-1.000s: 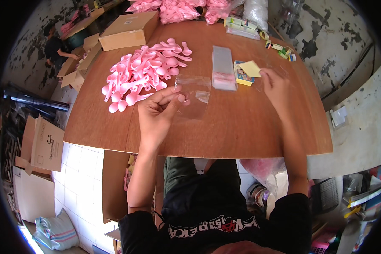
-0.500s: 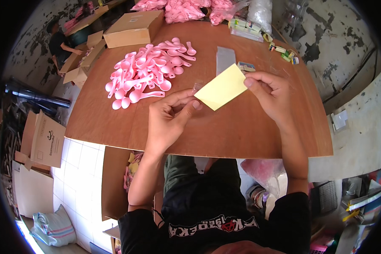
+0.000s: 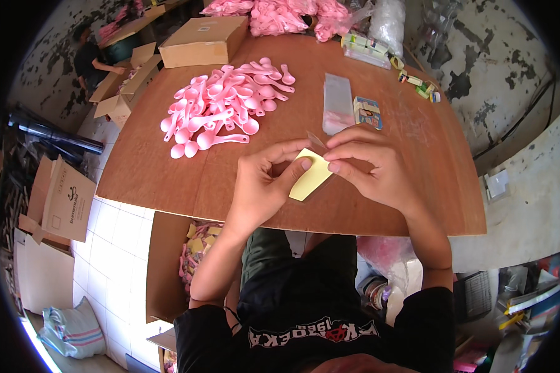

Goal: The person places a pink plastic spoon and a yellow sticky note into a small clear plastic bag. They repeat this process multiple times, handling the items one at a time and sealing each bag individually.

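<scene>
While the yellow card [image 3: 310,180] is held at a slant near the centre of the frame, above the desk [image 3: 143,168], a piece of clear film [image 3: 316,143], apparently a small bag, is seen at its upper end, so the step in hand is judged to be the bringing together of these 2 things. By the left hand [image 3: 261,177] the card is pinched, with the thumb laid on its face and the other fingers curled, apparently behind it. By the right hand [image 3: 376,161] the thumb and forefinger are brought nearly tip to tip at the card's upper right edge, beside the film; whether film, card or both are gripped there cannot be told, nor whether any of the card lies inside the film. For the next move, a steady card and film layers kept parted would seem to be called for, since a corner could be caught or bent. The pink spoons [image 3: 211,112], heaped in the upper left of the frame, are touched by neither hand; the clear sleeves [image 3: 338,93] and the small box [image 3: 368,112] are laid right of centre, above the hands.
</scene>
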`<state>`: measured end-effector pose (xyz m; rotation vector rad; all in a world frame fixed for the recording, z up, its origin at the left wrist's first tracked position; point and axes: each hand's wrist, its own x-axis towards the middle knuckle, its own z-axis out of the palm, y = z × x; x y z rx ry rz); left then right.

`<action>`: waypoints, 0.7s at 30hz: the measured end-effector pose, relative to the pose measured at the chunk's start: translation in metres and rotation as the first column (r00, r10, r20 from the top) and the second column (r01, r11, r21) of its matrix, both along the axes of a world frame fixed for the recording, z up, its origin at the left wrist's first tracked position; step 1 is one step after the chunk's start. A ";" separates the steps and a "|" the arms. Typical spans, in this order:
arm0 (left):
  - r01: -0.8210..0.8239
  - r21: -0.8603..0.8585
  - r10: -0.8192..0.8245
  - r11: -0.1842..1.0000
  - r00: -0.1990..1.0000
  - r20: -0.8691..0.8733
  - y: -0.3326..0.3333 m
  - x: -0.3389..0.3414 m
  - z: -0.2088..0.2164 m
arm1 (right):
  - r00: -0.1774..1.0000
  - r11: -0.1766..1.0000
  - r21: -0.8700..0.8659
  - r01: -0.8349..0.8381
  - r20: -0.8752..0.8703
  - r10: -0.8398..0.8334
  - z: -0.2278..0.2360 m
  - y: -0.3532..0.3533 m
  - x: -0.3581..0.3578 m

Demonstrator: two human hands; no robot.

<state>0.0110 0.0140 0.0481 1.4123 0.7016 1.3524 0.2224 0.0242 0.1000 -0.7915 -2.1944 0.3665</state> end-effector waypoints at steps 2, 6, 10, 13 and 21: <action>-0.029 0.013 0.029 0.999 0.999 -0.021 -0.001 0.000 -0.001 | 1.000 0.999 0.045 -0.007 0.015 0.007 0.000 -0.001 -0.002; -0.056 0.064 0.058 0.996 0.998 -0.031 0.000 -0.001 -0.008 | 0.998 0.999 -0.012 -0.052 0.043 0.053 0.002 -0.002 -0.006; -0.053 0.013 0.053 0.999 0.997 -0.048 -0.001 -0.003 -0.008 | 0.992 0.986 -0.158 -0.058 0.106 0.075 0.002 -0.002 -0.010; -0.086 0.054 0.089 0.995 0.995 -0.042 -0.001 -0.002 -0.009 | 0.986 0.984 -0.150 -0.092 0.123 0.111 0.005 0.000 -0.011; -0.058 0.102 0.055 0.993 0.998 0.037 0.009 0.001 0.012 | 0.984 0.973 -0.210 -0.097 0.127 0.125 0.021 0.009 -0.015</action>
